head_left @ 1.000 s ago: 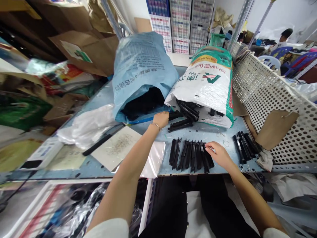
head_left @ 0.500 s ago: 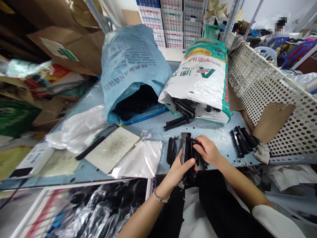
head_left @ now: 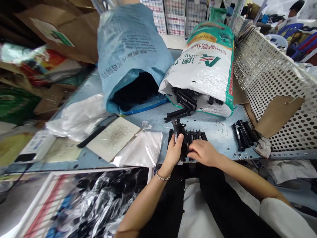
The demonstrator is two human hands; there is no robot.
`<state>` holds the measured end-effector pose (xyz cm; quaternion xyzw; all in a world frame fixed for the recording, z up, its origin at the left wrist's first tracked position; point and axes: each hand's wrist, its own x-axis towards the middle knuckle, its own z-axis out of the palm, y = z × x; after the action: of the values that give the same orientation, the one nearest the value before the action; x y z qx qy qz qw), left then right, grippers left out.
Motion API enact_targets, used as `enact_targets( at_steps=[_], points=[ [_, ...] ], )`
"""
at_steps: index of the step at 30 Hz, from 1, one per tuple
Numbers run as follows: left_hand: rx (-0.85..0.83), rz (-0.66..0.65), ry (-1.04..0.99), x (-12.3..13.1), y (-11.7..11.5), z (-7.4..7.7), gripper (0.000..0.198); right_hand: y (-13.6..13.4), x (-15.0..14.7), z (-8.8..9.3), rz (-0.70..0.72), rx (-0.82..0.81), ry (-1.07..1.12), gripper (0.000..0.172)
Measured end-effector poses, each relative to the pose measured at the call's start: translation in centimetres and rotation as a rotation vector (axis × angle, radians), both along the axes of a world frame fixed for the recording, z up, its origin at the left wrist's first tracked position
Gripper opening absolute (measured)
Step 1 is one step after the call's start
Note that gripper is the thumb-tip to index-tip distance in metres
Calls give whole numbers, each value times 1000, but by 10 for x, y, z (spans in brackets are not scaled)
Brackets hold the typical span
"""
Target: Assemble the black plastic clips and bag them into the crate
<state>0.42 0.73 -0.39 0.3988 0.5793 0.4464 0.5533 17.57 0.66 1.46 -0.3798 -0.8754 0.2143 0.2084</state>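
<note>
My left hand [head_left: 174, 150] is closed around a long black plastic part [head_left: 176, 129] at the near edge of the blue table [head_left: 153, 124]. Its far end sticks out past my fingers. My right hand [head_left: 201, 152] lies beside it on a row of black plastic parts [head_left: 195, 136], fingers curled over them. More black parts [head_left: 184, 100] spill from the white and green sack [head_left: 205, 71] behind. A blue sack [head_left: 131, 53] lies open to its left, dark inside.
A small pile of black parts [head_left: 244, 135] lies at the right by a perforated white panel [head_left: 272, 89]. Clear plastic bags [head_left: 142, 148] and a sheet of paper [head_left: 112, 138] lie to the left. Cardboard boxes [head_left: 61, 29] stand at the far left. White crates [head_left: 184, 16] are stacked behind.
My left hand came back from the sacks with a black part and brought it to the row. Both hands have lowered onto the row at the table edge.
</note>
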Motion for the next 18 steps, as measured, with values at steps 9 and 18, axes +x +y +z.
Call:
enact_targets(
  at_steps=[9,18],
  points=[
    [-118,-94,-64,-7,-21,-7,65,-11,-3,-29,309,334,-81,39],
    [-64,77,416,-65,20,-42,61,9,31,-67,-241,78,-280,48]
  ],
)
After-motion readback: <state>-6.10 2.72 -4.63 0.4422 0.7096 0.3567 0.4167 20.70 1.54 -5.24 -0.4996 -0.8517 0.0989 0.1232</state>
